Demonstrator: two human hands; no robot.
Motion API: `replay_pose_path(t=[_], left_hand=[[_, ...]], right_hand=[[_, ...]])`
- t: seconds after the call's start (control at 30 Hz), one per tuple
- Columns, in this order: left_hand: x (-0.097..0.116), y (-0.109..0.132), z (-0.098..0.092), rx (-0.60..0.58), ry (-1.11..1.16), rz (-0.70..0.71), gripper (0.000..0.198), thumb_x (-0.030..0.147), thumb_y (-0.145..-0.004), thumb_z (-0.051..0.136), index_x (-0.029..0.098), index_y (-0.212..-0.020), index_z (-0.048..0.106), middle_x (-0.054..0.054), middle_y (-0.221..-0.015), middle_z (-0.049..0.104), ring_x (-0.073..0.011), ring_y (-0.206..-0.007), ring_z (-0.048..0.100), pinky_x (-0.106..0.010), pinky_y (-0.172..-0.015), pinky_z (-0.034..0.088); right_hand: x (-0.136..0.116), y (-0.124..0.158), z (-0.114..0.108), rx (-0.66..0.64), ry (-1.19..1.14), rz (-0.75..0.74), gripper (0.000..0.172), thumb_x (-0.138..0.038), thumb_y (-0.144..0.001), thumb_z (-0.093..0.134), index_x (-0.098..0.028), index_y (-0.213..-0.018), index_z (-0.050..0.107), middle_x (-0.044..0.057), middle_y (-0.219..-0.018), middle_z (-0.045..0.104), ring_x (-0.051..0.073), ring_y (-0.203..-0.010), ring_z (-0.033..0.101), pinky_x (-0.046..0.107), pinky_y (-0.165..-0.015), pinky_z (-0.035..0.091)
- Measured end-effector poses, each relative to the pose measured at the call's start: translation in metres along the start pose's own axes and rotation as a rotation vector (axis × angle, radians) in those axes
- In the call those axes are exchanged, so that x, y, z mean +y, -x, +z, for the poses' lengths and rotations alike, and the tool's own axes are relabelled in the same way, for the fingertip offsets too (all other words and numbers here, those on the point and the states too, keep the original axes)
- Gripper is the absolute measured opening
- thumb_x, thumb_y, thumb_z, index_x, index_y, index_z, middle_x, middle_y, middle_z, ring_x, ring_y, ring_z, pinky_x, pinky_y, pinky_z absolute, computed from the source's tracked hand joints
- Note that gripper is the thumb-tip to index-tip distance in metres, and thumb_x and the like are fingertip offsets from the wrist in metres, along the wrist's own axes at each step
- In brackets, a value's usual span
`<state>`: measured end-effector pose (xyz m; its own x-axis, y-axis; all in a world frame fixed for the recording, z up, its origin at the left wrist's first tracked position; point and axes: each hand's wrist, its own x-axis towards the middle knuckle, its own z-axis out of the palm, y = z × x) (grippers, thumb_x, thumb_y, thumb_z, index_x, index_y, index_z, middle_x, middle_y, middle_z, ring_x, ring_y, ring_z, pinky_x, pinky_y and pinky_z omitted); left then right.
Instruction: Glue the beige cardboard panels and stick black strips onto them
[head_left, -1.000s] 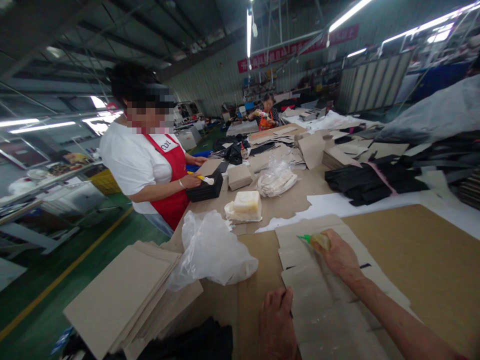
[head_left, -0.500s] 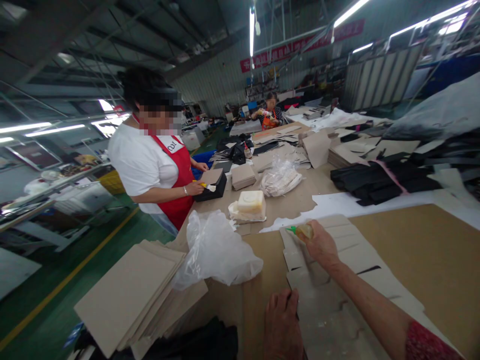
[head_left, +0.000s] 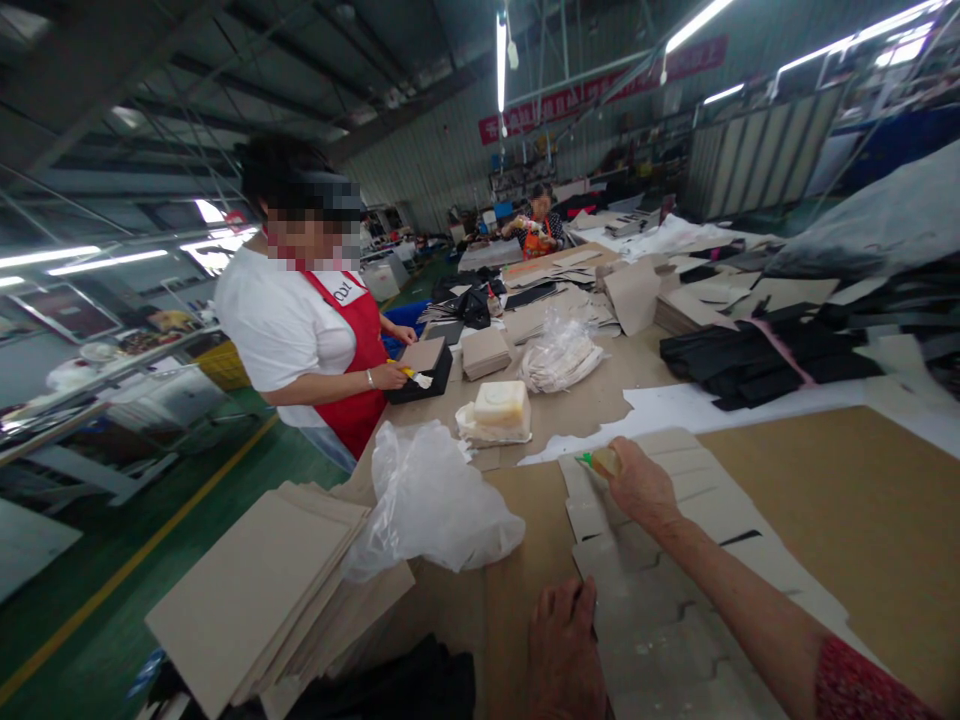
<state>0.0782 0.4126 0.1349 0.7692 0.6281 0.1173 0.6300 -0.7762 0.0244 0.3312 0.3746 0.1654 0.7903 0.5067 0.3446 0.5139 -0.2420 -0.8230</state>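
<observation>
My right hand (head_left: 646, 486) is closed around a squeeze bottle (head_left: 606, 461) with a green nozzle and yellowish contents. The bottle is tipped with its nozzle to the left, above the far end of overlapping grey cardboard pieces (head_left: 694, 480). Whether the nozzle touches the cardboard I cannot tell. My left hand (head_left: 564, 640) lies flat at the near left edge of these pieces, fingers stretched forward and holding nothing. Shiny wet-looking spots show on the nearer pieces.
Left of my hands lie a crumpled clear plastic bag (head_left: 435, 500) and a stack of cardboard sheets (head_left: 247, 590). Beyond is a whitish block-shaped container (head_left: 501, 408). Across the table, a co-worker (head_left: 315, 330) in a red apron holds a brush over a black box (head_left: 426, 375). Black strips (head_left: 739, 362) lie right.
My right hand and the bottle have shifted slightly to the right over the cardboard. My left hand stays in place.
</observation>
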Motion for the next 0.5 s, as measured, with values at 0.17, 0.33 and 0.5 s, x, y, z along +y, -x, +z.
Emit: replay_pose_path(t=[0.17, 0.33, 0.5], left_hand=[[0.001, 0.001, 0.000, 0.010, -0.006, 0.007, 0.061, 0.015, -0.089, 0.042, 0.037, -0.146, 0.048, 0.007, -0.145, 0.049, -0.0190, -0.126, 0.039, -0.032, -0.111, 0.028], [0.004, 0.002, -0.002, 0.054, 0.025, 0.034, 0.056, 0.018, -0.094, 0.040, 0.039, -0.145, 0.049, 0.008, -0.143, 0.050, -0.0189, -0.123, 0.041, -0.032, -0.109, 0.028], [0.003, 0.000, 0.000, 0.077, 0.030, 0.009, 0.052, 0.017, -0.095, 0.040, 0.036, -0.141, 0.054, 0.004, -0.140, 0.053, -0.0199, -0.122, 0.043, -0.033, -0.106, 0.030]], right_hand=[[0.005, 0.001, -0.004, -0.020, 0.024, 0.010, 0.024, -0.041, -0.098, 0.045, -0.021, -0.109, 0.052, 0.005, -0.107, 0.061, 0.018, -0.082, 0.057, 0.030, -0.062, 0.021], [0.022, -0.003, -0.024, 0.010, 0.048, 0.096, 0.024, -0.041, -0.097, 0.045, -0.020, -0.108, 0.050, 0.006, -0.109, 0.060, 0.021, -0.084, 0.057, 0.030, -0.062, 0.022], [0.013, -0.001, -0.015, 0.001, 0.014, 0.079, 0.027, -0.044, -0.098, 0.042, -0.020, -0.109, 0.051, 0.007, -0.112, 0.060, 0.021, -0.087, 0.057, 0.031, -0.063, 0.021]])
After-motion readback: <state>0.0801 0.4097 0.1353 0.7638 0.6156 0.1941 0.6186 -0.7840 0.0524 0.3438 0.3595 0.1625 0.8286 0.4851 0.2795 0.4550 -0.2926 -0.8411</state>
